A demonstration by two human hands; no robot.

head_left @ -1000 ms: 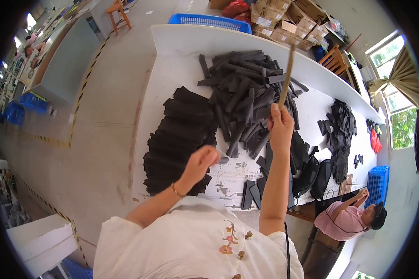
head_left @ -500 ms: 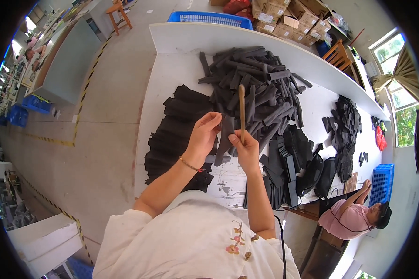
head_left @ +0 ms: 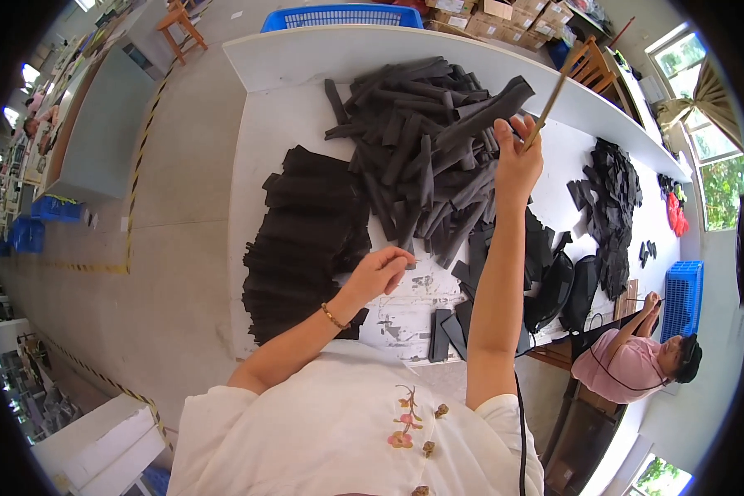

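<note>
My right hand (head_left: 518, 159) is raised at the right side of a heap of dark grey fabric strips (head_left: 405, 145), closed around a thin brown stick (head_left: 550, 103) that points up and away. One strip (head_left: 492, 112) lies just past its fingertips; I cannot tell whether the fingers touch it. My left hand (head_left: 379, 274) hovers at the near edge of the heap, fingers loosely curled, with nothing visible in them. Beside it on the left is a layered stack of black fabric pieces (head_left: 302, 223). All of this is on a white table (head_left: 260, 124).
A raised panel (head_left: 322, 58) edges the table's far side, with a blue basket (head_left: 339, 16) behind. Black pouches (head_left: 554, 285) and another black pile (head_left: 612, 215) lie to the right. A person in pink (head_left: 616, 364) works at the far right. A cable (head_left: 521, 430) hangs by my right side.
My right hand has swung up and to the right with the stick. My left hand has come lower and away from the strip both hands were at. The view has shifted slightly.
</note>
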